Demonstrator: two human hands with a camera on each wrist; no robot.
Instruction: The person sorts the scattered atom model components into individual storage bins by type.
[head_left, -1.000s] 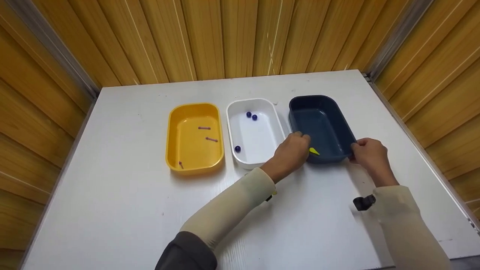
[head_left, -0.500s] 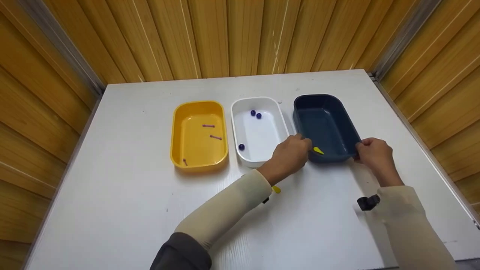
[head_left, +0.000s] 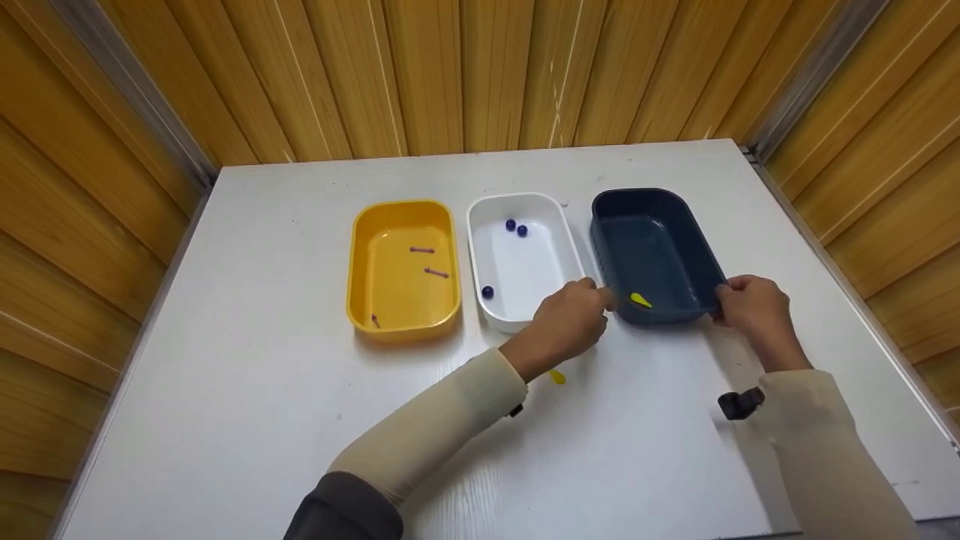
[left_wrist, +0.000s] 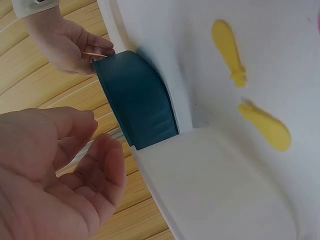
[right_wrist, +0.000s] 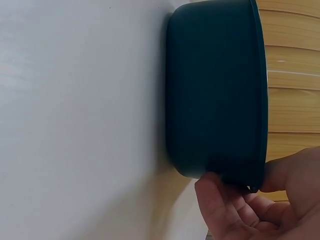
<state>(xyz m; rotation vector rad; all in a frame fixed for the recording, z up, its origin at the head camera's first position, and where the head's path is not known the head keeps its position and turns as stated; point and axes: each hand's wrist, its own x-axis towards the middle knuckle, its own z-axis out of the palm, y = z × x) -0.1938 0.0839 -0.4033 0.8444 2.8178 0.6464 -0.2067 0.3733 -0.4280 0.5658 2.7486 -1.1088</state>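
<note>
The right hand (head_left: 756,313) pinches the near right corner of the dark blue tray (head_left: 694,247); in the right wrist view its thumb and fingers straddle the rim. A small yellow teardrop-shaped piece (head_left: 640,300) lies inside, at the tray's near end. Just left of this tray, over the near right corner of the white tray (head_left: 517,262), is the left hand (head_left: 566,322). Its fingers are loosely bent, with a gap to the thumb and nothing held in the left wrist view. That view also shows two yellow pieces with narrow necks, one upper (left_wrist: 227,47) and one lower (left_wrist: 267,127), on the table.
Several dark blue balls (head_left: 522,231) lie in the white tray. Left of it stands a yellow tray (head_left: 397,300) with several thin purple sticks (head_left: 436,273). Wood-look panels (head_left: 487,75) border the white table (head_left: 247,337) at the back and sides.
The left hand has let go of the yellow piece, which now lies in the dark blue tray, and has drawn back leftward. The right hand keeps its grip on the rim.
</note>
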